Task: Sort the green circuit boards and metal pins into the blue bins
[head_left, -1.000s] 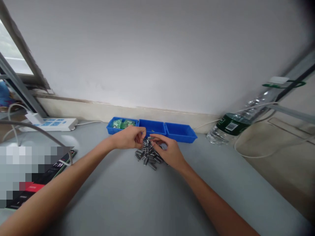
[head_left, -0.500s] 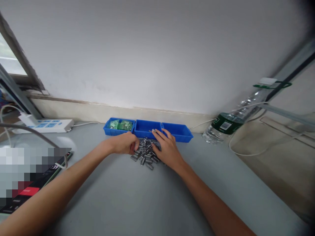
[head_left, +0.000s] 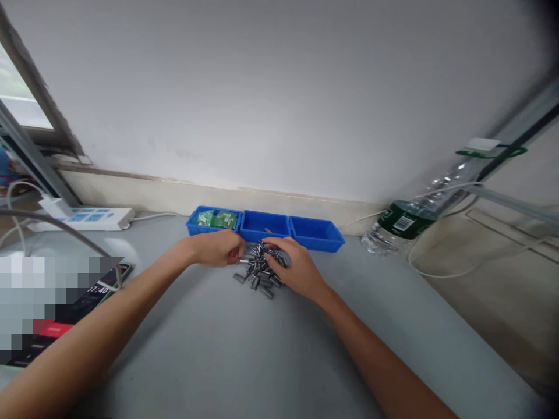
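A heap of small grey metal cylinders lies on the grey table in front of a row of three blue bins. My left hand is curled at the heap's left edge, fingertips pinched on a small metal piece. My right hand rests on the heap's right side with fingers bent over the cylinders; what they hold is hidden. The left bin holds green circuit boards. One small piece lies in the middle bin. The right bin looks bare.
A plastic water bottle with a green label lies on its side at the right, beside white cables. A white power strip sits at the back left. A phone with a cable lies at the left edge. The wall stands close behind the bins.
My right hand was flat with fingers stretched over the heap half a second ago; it has curled. My left hand has shifted slightly back towards the bins.
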`<state>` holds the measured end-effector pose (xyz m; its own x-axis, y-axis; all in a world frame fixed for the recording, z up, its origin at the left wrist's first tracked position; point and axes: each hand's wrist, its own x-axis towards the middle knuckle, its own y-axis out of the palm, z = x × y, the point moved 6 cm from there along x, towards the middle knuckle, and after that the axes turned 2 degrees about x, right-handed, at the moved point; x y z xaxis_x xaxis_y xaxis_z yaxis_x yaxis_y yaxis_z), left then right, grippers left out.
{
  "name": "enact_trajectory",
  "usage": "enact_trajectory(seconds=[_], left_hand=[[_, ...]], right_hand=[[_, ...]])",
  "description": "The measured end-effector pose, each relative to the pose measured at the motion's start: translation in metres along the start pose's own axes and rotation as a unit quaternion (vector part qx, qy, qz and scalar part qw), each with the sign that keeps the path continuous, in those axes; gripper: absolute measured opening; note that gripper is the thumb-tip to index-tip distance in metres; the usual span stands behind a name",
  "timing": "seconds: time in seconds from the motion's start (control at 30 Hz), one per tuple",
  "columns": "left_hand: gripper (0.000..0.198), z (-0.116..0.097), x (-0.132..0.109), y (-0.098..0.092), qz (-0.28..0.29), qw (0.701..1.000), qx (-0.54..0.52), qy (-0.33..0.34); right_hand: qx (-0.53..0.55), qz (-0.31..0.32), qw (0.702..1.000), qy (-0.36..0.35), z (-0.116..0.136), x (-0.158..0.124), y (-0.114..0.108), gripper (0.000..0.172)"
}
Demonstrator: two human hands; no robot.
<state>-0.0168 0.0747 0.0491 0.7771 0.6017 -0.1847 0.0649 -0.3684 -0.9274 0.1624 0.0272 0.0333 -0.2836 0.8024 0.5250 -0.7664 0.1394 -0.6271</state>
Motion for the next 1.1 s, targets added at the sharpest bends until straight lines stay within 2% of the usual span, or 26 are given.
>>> enact_trajectory(seconds=[0.2,0.37,0.5,0.63,0.7,0.77,0.9,0.97,1.1], left_hand=[[0.009,-0.013,-0.004,-0.01,-0.034,0.999,-0.03,0.025],[0.011,-0.025,-0.005,-0.015,-0.053,0.995,-0.065,0.06],[0.015,-0.024,-0.004,-0.016,-0.06,0.995,-0.066,0.046],[0.014,-0.016,-0.004,-0.007,-0.017,0.999,-0.032,0.011],[0.019,-0.013,-0.002,0.001,-0.004,1.0,-0.024,0.015],[0.02,-0.011,0.0,0.008,0.003,0.999,-0.027,0.026],[0.009,-0.008,0.004,0.022,0.044,0.998,-0.04,0.018],[0.005,-0.009,0.004,0.025,0.055,0.997,-0.048,0.013],[0.014,-0.011,-0.001,0.023,0.071,0.996,-0.045,0.005]], right_hand=[[0.189,0.085,0.975,0.08,0.004,-0.003,0.016,0.032],[0.278,0.076,0.95,0.119,0.0,-0.003,0.024,0.029],[0.285,0.055,0.948,0.132,-0.01,-0.001,0.024,0.03],[0.18,-0.025,0.978,0.103,-0.016,0.001,0.008,0.026],[0.076,-0.075,0.992,0.061,-0.015,0.001,-0.004,0.031],[-0.043,-0.101,0.994,0.017,-0.012,0.0,-0.011,0.039],[-0.22,-0.087,0.972,-0.002,-0.016,-0.002,-0.011,0.045],[-0.256,-0.075,0.964,0.0,-0.021,-0.003,-0.008,0.044],[-0.268,-0.062,0.961,-0.008,-0.028,-0.006,-0.002,0.043]])
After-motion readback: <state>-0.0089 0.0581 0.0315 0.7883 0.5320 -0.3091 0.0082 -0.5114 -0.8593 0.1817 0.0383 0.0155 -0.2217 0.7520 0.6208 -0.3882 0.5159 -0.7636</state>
